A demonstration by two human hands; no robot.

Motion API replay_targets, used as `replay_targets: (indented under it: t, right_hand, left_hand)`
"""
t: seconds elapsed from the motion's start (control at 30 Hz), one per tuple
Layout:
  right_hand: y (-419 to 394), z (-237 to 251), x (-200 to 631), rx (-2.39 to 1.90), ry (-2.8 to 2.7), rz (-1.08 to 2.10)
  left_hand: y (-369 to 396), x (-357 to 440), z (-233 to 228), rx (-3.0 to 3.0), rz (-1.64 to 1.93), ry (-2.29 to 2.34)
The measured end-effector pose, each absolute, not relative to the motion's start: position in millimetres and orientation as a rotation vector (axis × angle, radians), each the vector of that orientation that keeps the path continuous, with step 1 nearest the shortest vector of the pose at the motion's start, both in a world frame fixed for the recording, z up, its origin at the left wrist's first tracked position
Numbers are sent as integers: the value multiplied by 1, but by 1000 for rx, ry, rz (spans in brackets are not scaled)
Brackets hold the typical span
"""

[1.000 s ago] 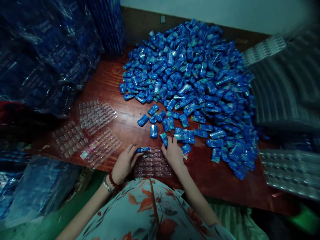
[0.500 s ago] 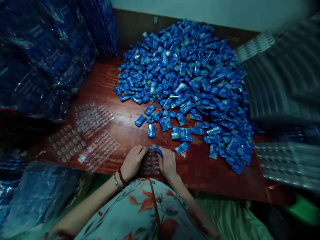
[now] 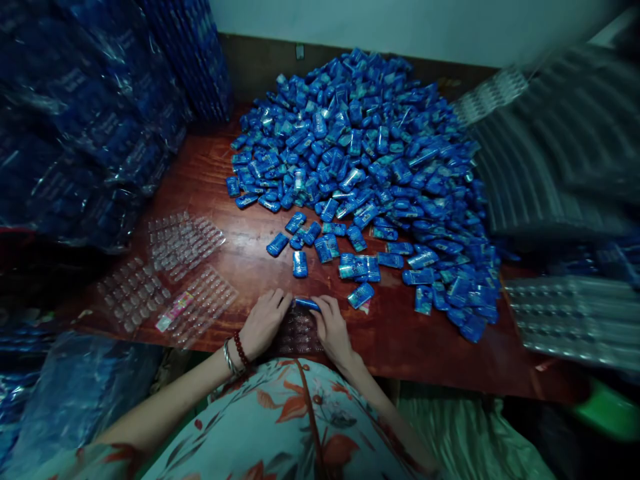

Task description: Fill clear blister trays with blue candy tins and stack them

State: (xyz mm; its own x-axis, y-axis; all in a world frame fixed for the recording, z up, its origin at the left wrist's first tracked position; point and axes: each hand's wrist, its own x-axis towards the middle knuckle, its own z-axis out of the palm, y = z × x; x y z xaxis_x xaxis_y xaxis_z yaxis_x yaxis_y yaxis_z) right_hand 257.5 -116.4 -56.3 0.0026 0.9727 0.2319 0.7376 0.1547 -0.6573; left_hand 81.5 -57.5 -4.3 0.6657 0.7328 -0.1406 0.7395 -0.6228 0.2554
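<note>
A small blue wrapped packet (image 3: 307, 304) lies crosswise between my two hands at the front of the table. My left hand (image 3: 265, 321) has its fingers curled at the packet's left end. My right hand (image 3: 334, 328) grips the other end between thumb and fingers. Right under the hands is a clear plastic blister tray (image 3: 299, 335) with rows of moulded pockets; both hands cover its sides. Close beyond my right hand, a single blue packet (image 3: 361, 295) rests on the wood, and more loose ones lie farther up.
A large heap of blue packets (image 3: 350, 153) covers the table's back and right. Clear blister trays (image 3: 185, 243) lie at left, one with a pink strip (image 3: 174, 311). Stacked trays (image 3: 565, 320) stand at right, and plastic-wrapped blue packs (image 3: 90, 120) rise at left.
The blue packet, tilted in my right hand before, now lies level between both hands. My fingers have shifted around it. The whole view has moved slightly.
</note>
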Motion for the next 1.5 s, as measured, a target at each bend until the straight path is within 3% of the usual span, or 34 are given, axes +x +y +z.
replay_targets:
  t: [0.13,0.3,0.53,0.83,1.03,1.13,1.27,1.5]
  right_hand:
    - [-103,-33,272,-1634,-2084,538]
    - [-80,-2,272,-1654,-2657,327]
    - [-59,6,251,-1526,-2875,185]
    - [-38,20,253,-1742,-2757,342]
    - [-8,22,283,-1758,-2450,690]
    - [8,15,282,-1949,-2276,620]
    - [36,4,256,-2188,-2370,612]
    - [30,11,278,-2124,-2282,581]
  left_hand:
    - [-63,78,-18,2523,152,1225]
    - [-63,83,-23,2534,192,1254]
    - [-56,88,-29,2611,264,1197]
    - [-36,94,-37,2537,317,1223]
    - [2,77,-14,2353,573,1100]
    - [28,67,-10,2177,713,1307]
    - [65,78,-24,2103,464,1652]
    - [67,68,-24,2144,468,1568]
